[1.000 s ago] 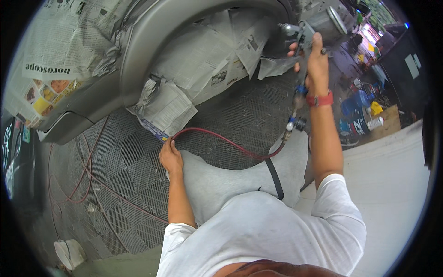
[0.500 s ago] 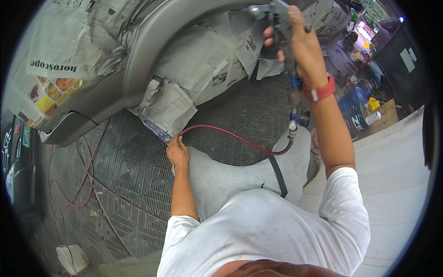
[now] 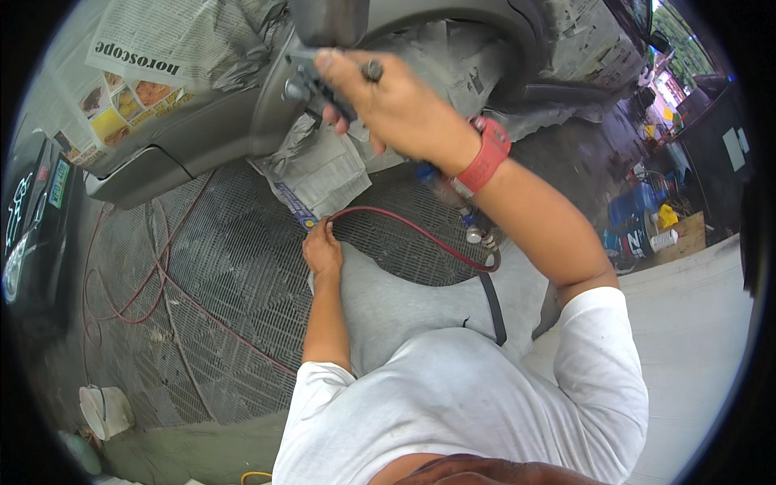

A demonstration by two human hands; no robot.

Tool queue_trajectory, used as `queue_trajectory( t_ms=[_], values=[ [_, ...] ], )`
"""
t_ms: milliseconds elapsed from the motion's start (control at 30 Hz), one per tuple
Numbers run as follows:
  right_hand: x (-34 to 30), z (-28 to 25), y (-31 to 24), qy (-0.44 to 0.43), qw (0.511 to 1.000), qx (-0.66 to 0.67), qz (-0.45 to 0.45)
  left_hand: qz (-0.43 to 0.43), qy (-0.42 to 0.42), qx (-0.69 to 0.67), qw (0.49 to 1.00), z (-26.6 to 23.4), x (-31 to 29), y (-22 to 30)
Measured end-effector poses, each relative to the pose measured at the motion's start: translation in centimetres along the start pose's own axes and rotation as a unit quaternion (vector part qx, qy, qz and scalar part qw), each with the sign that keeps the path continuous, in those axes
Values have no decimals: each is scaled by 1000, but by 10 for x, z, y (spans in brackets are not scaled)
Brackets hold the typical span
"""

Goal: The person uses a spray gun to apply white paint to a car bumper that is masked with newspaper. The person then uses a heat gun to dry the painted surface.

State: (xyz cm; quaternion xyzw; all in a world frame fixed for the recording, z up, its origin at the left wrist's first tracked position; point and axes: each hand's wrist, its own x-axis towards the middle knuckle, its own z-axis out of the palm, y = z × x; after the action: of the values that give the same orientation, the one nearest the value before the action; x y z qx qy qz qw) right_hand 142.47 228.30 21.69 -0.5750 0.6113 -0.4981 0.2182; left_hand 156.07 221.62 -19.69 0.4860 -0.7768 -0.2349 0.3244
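My right hand (image 3: 396, 101), with a red watch above it, is closed around a spray gun (image 3: 311, 77) with a dark cup on top. The gun is held up close to the grey wheel arch of a vehicle (image 3: 267, 105); its nozzle end lies at the left of the hand. A red air hose (image 3: 412, 232) loops from fittings below the gun across to my left hand (image 3: 323, 249), whose fingers are closed on it. Newspaper sheets (image 3: 331, 170) cover the wheel space just beyond my left hand.
More newspaper (image 3: 153, 65) masks the vehicle's body at the upper left. Hose coils (image 3: 133, 283) lie on the dark ridged floor. A white bucket (image 3: 107, 411) stands at lower left, a dark car (image 3: 40, 218) at far left, and blue containers (image 3: 634, 206) at right.
My right hand has swept left with the spray gun, from the right part of the wheel arch toward its left side. My left hand stays on the hose; the view has shifted slightly.
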Motion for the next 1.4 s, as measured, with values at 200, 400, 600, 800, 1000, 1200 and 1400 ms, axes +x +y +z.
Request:
queue_trajectory(
  t_ms=[200, 400, 600, 800, 1000, 1200, 1400],
  values=[
    [-7, -89, -34, 142, 987, -77, 19, 57, 21, 12, 998, 7, -1, -3],
    [-12, -226, -10, 301, 947, -51, 94, 138, 14, 4, 990, -4, -1, 5],
    [17, -315, -4, 426, 882, -169, 108, 170, 23, -19, 985, 2, 0, 17],
    [54, -317, -20, 399, 887, -225, 55, 171, 19, -15, 985, 2, -3, 23],
    [88, -197, -46, 233, 948, -215, 15, 151, 40, 9, 988, -11, -8, 7],
    [57, -62, -77, -13, 976, -213, -50, 134, 41, 0, 990, -4, -5, 12],
    [69, 71, 4, -71, 939, -281, -186, 34, 51, 65, 996, 1, -11, -4]
  ],
)
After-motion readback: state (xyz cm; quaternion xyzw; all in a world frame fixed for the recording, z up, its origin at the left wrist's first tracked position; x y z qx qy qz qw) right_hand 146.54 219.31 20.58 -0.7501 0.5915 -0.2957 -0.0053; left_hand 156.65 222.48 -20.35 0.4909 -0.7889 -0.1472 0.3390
